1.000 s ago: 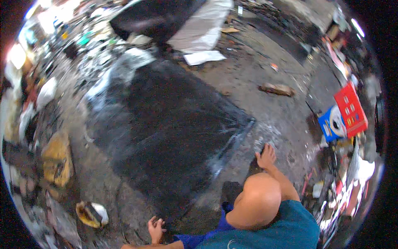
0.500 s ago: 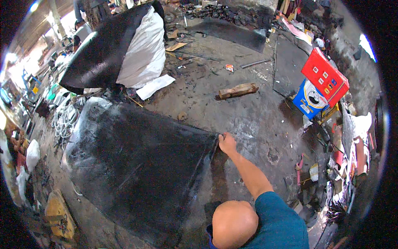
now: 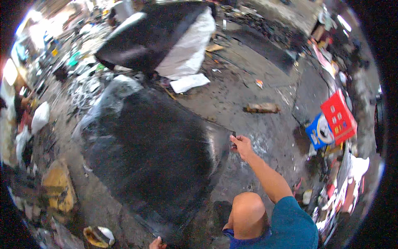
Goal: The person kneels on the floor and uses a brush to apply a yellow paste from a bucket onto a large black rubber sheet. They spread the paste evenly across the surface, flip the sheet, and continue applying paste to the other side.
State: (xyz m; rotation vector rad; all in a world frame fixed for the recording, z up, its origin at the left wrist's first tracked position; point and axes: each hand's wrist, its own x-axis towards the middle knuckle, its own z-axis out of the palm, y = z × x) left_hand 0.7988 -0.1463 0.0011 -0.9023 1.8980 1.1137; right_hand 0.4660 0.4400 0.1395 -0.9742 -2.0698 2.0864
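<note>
A large black sheet (image 3: pixel 145 153), perhaps rubber or plastic, spreads across the floor in front of me, with a glossy, whitish far-left end. My right hand (image 3: pixel 242 146) pinches its right corner between thumb and fingers, and that edge is lifted and bent. At the lower edge of the view, my left hand (image 3: pixel 158 243) shows only in part, its thumb and fingers closed at the sheet's near corner. My bare knee (image 3: pixel 248 209) is beside the sheet, to the right.
Another black sheet (image 3: pixel 145 37) with a white cloth-like piece (image 3: pixel 188 50) stands folded at the back. A wooden block (image 3: pixel 262 108) lies on the floor. Right of it are a red box (image 3: pixel 339 116) and a blue box (image 3: pixel 318 132). Scrap lines both sides; a yellowish board (image 3: pixel 59 186) lies at left.
The view has shifted, so the surroundings sit farther right. My left hand has come into view at the near corner. The sheet's right edge has risen in my right hand.
</note>
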